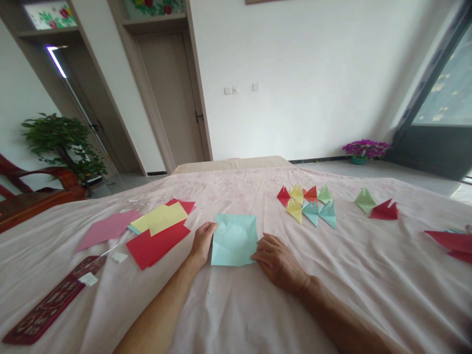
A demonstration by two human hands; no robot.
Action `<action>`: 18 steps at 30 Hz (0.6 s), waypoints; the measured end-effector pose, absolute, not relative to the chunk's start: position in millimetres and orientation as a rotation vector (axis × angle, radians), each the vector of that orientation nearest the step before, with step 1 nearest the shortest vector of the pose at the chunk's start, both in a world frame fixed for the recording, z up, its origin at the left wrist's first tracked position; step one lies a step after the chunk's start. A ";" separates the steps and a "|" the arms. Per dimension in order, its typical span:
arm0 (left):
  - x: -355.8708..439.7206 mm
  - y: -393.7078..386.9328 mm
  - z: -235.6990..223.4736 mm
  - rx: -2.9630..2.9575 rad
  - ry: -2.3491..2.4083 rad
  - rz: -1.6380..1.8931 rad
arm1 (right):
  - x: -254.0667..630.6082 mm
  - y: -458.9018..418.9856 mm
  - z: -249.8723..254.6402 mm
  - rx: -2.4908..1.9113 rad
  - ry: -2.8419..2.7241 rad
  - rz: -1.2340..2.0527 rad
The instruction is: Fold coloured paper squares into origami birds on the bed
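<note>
A square sheet of light blue origami paper (pixel 235 241) is held over the cloth in front of me, with faint creases across it. My left hand (pixel 202 243) pinches its left edge near the upper corner, thumb on top. On the other side, my right hand (pixel 277 260) grips the lower right edge between thumb and curled fingers. Past my left hand lie loose sheets: red paper (pixel 157 247), yellow paper (pixel 168 218) and pink paper (pixel 106 228). Beyond my right hand is a group of small folded paper pieces, including a blue one (pixel 327 212) and a yellow one (pixel 294 210).
A pale pink patterned cloth (pixel 236 314) covers the surface. At left lies a dark red printed strip (pixel 51 302) with clear plastic. Farther right are a green folded piece (pixel 365 200), a red folded piece (pixel 384 210) and more red paper (pixel 452 242) at the edge.
</note>
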State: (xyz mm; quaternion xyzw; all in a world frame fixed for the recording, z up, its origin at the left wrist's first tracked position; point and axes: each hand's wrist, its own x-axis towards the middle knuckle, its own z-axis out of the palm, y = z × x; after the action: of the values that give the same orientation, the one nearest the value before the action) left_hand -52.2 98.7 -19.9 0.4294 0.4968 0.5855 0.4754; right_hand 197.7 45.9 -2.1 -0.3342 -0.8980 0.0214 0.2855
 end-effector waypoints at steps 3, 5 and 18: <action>-50.0 98.8 -19.5 1.021 1.188 1.431 | 199.5 49.1 -3.5 -0.905 -2.389 0.090; -49.3 98.7 -18.6 1.005 1.171 1.424 | 200.5 50.2 -4.4 -0.909 -2.387 0.113; -49.1 98.5 -16.4 0.960 1.145 1.394 | 206.5 49.8 1.9 -0.867 -2.493 0.222</action>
State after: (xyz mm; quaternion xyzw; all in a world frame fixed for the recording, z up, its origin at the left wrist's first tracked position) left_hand -49.1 98.5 -16.4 0.4007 0.4782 0.5817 0.5219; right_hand 206.5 49.8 1.9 -0.3173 -0.9128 0.0812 0.2441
